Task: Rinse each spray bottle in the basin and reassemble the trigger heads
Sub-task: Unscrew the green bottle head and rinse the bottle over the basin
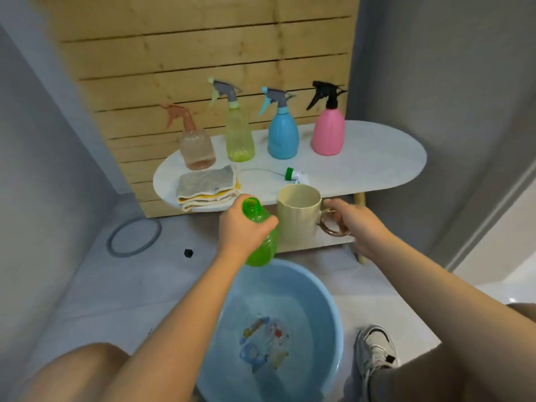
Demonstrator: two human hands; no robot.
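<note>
White tabletop (377, 158) carries four capped spray bottles and a loose trigger head (295, 174); above the blue basin (333, 309), the left hand (240, 227) grips the open green bottle (261, 242); beside it the right hand (352, 220) holds a cream mug (297, 210) by its handle.

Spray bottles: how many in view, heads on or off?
5. Four stand on the table with heads on: peach bottle, yellow bottle, blue bottle, pink bottle. The green bottle, headless, is in the left hand above the basin.

White table (377, 158) with spray bottles (283, 132)
</note>
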